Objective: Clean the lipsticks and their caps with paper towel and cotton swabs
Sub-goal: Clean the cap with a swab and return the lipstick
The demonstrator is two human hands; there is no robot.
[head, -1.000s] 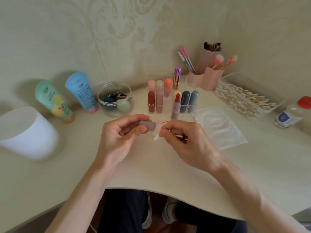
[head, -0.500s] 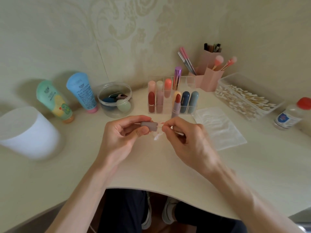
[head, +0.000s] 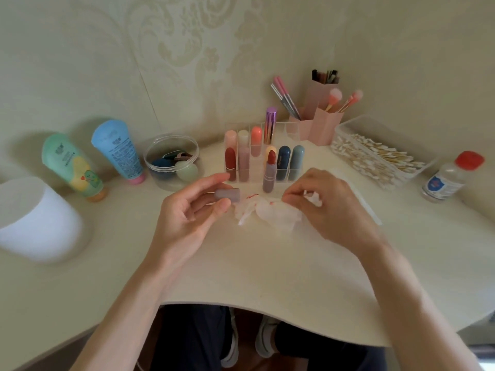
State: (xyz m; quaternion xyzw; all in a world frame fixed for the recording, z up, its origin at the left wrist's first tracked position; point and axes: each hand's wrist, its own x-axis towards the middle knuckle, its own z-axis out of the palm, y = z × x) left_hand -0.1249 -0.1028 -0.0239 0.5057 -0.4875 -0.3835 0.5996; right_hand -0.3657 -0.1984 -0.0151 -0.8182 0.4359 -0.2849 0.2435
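My left hand [head: 191, 210] pinches a mauve lipstick cap [head: 228, 195] between thumb and fingers, held sideways with its open end to the right. My right hand [head: 328, 207] pinches a crumpled white paper towel [head: 270, 212] with red smears, pulled a little away from the cap. An uncapped red lipstick [head: 270, 171] stands upright on the desk just behind. A clear organizer [head: 257, 167] holds several capped lipsticks. A clear box of cotton swabs [head: 375, 156] sits at the right.
A pink brush holder [head: 320, 121] stands at the back. A red-capped bottle [head: 450, 178] is at far right. A clear jar of sponges [head: 171, 162], two tubes [head: 117, 151] and a white container [head: 34, 220] line the left. A flat towel sheet [head: 364, 199] lies behind my right hand.
My right hand moved right, away from the cap, drawing the paper towel out so more of it shows. The left hand still holds the cap in about the same place.
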